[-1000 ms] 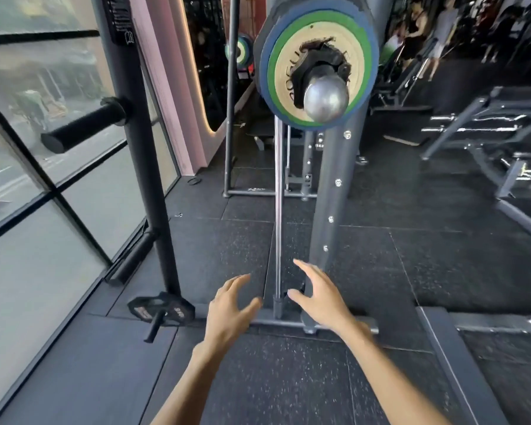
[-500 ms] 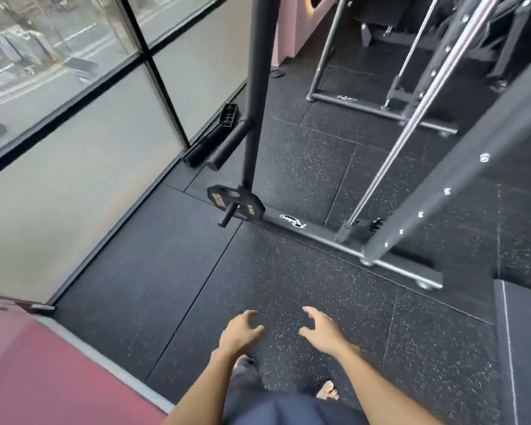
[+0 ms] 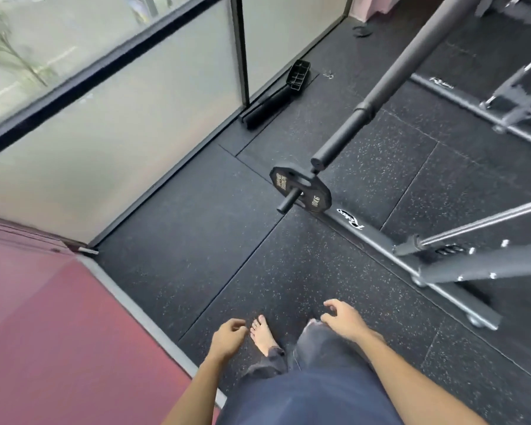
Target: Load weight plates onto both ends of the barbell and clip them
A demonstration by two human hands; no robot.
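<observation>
**Weight plate** [image 3: 307, 196]: one, black, with a many-sided rim, gold lettering, a white "10KG" mark and a grip slot near its upper edge. It stood on edge, threaded on a short storage peg [image 3: 288, 203] at the end of the rack base rail [image 3: 369, 232], low over the speckled rubber floor [image 3: 233, 271]. The peg's long axis ran upper right to lower left in view, and the plate's face was turned the same way.

**Left hand** [image 3: 227, 336], **right hand** [image 3: 343, 319]: both were low by the legs, well apart from the plate, fingers loosely curled and holding nothing.

One head-worn camera looks steeply down at the nearby floor [image 3: 288, 271].
</observation>
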